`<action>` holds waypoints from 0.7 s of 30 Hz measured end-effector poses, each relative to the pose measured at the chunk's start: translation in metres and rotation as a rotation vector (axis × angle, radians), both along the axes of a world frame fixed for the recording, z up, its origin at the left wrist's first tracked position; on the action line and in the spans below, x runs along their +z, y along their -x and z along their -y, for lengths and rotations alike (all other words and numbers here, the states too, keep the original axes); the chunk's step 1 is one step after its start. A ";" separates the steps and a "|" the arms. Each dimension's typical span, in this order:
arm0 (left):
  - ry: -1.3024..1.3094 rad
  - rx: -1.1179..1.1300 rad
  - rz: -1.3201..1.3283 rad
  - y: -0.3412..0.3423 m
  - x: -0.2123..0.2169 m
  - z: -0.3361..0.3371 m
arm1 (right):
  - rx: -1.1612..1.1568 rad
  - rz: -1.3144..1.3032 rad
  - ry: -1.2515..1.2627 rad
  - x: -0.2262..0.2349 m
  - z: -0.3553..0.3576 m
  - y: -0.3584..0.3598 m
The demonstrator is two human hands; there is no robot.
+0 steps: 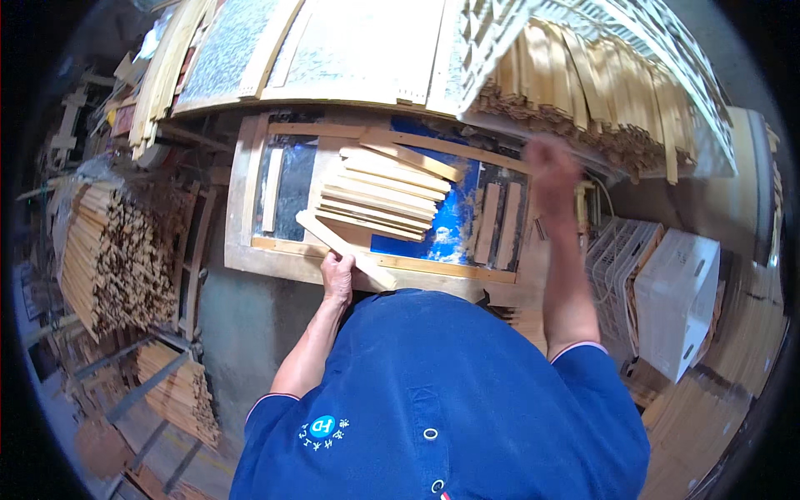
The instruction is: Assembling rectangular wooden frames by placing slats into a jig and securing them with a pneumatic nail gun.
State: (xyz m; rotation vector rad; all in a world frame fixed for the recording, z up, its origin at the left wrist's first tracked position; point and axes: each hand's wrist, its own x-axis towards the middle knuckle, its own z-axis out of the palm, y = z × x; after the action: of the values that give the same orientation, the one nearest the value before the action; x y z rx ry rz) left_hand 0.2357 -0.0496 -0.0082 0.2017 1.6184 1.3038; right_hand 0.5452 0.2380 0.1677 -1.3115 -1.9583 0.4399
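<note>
Gripped in the left hand point(337, 277), just left of centre frame, is one wooden slat point(344, 248): the fingers close round its near end, and the strip slants up and to the left across the front rail of the wooden frame point(243, 179). Its far end lies just beside the fanned stack of slats point(385, 194) resting inside that frame, against the blue board point(454, 221).

Further left, well apart from both hands, a bundle of strips point(104, 254) stands on end.

Right of centre, the right hand point(552, 169) is raised toward the heap of slats point(583, 92) in the white crate point(658, 37) at the upper right. It is motion-blurred, so I cannot tell whether it is open, closed or holding anything.

By my reading, the step in hand is laying up slats on the frame, one strip being placed while the other hand goes for more. The next move would call for squaring the held slat with the stack's edges and setting it flat without disturbing the fan.
</note>
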 end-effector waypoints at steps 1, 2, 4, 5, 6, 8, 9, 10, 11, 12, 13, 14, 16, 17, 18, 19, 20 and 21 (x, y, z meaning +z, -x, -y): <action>-0.116 0.086 -0.108 0.000 0.004 0.000 | 0.105 -0.002 0.181 -0.027 0.020 0.021; -0.107 0.098 -0.116 0.003 0.009 0.001 | 0.209 -0.001 0.363 -0.052 0.036 0.041; -0.052 0.114 -0.152 0.015 0.017 0.006 | 0.242 0.243 0.289 -0.100 0.032 0.072; -0.077 0.087 -0.212 0.024 0.004 0.012 | 0.235 0.269 0.271 -0.122 0.024 0.086; -0.070 0.102 -0.224 0.032 0.007 0.012 | 0.222 0.296 0.256 -0.141 0.016 0.097; -0.018 0.087 -0.294 0.052 0.024 0.005 | 0.267 0.471 0.293 -0.166 0.004 0.112; 0.026 0.054 -0.392 0.064 0.032 0.000 | 0.301 0.529 0.281 -0.176 -0.001 0.116; 0.050 -0.022 -0.540 0.082 0.031 -0.001 | 0.334 0.589 0.266 -0.183 -0.005 0.118; 0.047 -0.022 -0.639 0.095 0.031 -0.009 | 0.362 0.575 0.204 -0.192 -0.009 0.111; 0.044 -0.028 -0.736 0.107 0.029 -0.019 | 0.384 0.563 0.145 -0.198 -0.010 0.104; 0.120 -0.068 -0.785 0.125 0.031 -0.023 | 0.401 0.533 0.117 -0.184 -0.003 0.106; 0.200 -0.098 -0.832 0.143 0.036 -0.027 | 0.426 0.501 0.086 -0.158 0.004 0.112; 0.232 -0.201 -1.016 0.176 0.040 -0.042 | 0.405 0.457 0.164 -0.132 0.012 0.106; 0.221 -0.230 -1.156 0.195 0.027 -0.045 | 0.377 0.429 0.191 -0.122 0.019 0.100; 0.212 -0.258 -1.295 0.212 0.015 -0.048 | 0.314 0.362 0.329 -0.108 0.032 0.097; 0.199 -0.265 -1.291 0.221 0.015 -0.060 | 0.271 0.375 0.380 -0.112 0.039 0.081; 0.262 -0.339 -1.293 0.230 0.017 -0.071 | 0.249 0.288 0.414 -0.114 0.054 0.067; 0.329 -0.408 -1.296 0.238 0.018 -0.079 | 0.231 0.200 0.445 -0.115 0.070 0.055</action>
State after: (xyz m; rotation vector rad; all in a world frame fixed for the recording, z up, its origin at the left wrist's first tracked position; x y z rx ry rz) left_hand -0.0024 0.0299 0.0100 1.2880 2.5986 0.4957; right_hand 0.4901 0.1678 0.0530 -1.4446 -2.2771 0.9325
